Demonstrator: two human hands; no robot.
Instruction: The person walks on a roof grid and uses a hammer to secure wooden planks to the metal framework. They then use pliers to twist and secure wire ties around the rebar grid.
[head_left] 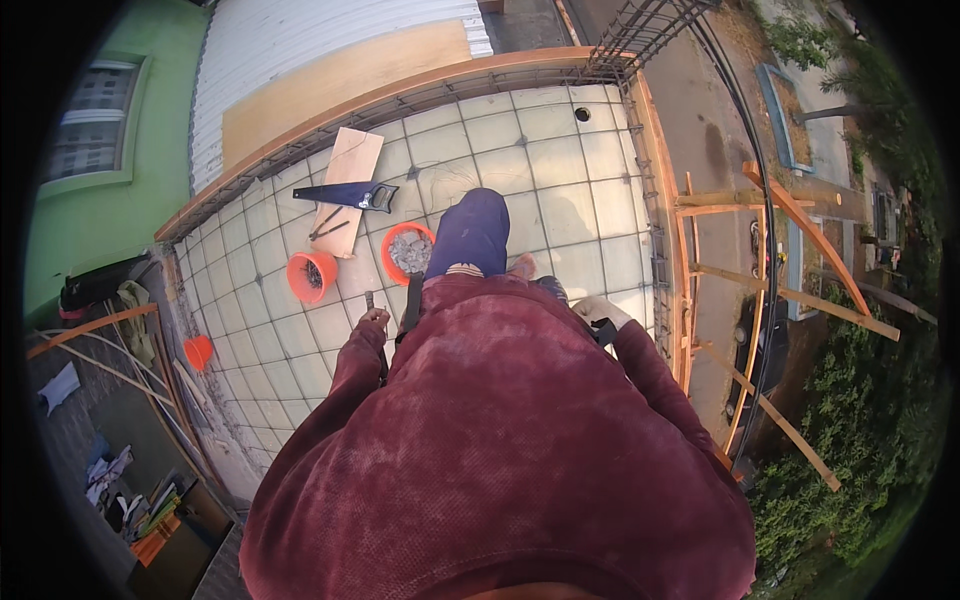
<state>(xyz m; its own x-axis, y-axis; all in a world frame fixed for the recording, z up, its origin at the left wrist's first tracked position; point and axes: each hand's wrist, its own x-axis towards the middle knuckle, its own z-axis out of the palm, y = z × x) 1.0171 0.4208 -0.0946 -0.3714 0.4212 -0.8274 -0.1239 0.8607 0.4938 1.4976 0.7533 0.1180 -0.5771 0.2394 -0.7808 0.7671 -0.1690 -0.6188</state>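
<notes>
My left hand [374, 320] is closed round a short dark tool [369, 299] whose end sticks up past the fingers; its kind cannot be made out. On the other side of my body, my right hand [601, 311] looks pale, as if gloved. Its fingers are partly hidden, and a black strap-like piece [603, 331] lies against it. Ahead of my left hand stands an orange bucket [388, 265] with grey chunks [409, 251] in it. Left of that, a second orange bucket [298, 281] tilts and holds small dark pieces.
A handsaw [340, 195] and a dark long-handled tool [330, 222] lie on a wooden board [358, 160]. Thin rebar [480, 118] forms a grid over pale panels. Another orange container [198, 353] sits far left. Wooden formwork [648, 130] edges the deck, with a street beyond.
</notes>
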